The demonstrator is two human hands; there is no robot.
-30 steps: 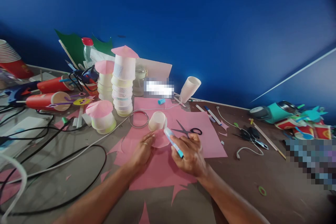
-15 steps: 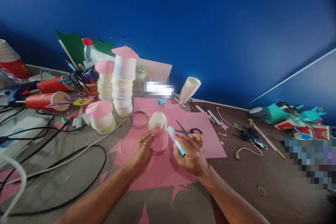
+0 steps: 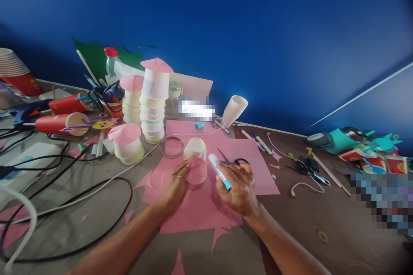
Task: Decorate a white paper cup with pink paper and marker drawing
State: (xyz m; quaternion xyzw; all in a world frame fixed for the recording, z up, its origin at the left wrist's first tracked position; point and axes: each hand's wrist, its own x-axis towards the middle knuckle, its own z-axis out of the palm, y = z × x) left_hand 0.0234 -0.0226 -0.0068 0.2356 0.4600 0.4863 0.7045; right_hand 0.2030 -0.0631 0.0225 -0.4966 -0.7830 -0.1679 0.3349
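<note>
A pink paper disc (image 3: 197,172) is pinched at its left edge by my left hand (image 3: 176,184). My right hand (image 3: 238,189) wraps round a blue-and-white glue stick (image 3: 220,172), its white end tilted away from me. The disc and the glue stick are a little apart. Just beyond the disc, a white paper cup (image 3: 194,148) rests on pink paper sheets (image 3: 200,219). Dark-handled scissors (image 3: 232,161) lie past my right hand, and a light blue cap (image 3: 199,125) is farther back.
Left of the sheets stand towers of stacked cups (image 3: 152,111) with pink cone tops and a short one (image 3: 127,144). A white cup stack (image 3: 234,111) leans near the wall. Black cables (image 3: 106,240) cross the table's left; markers (image 3: 261,142) lie right.
My right hand has shifted slightly right with the glue stick, widening the gap to the disc. My left hand keeps its pinch on the disc. The view has moved slightly.
</note>
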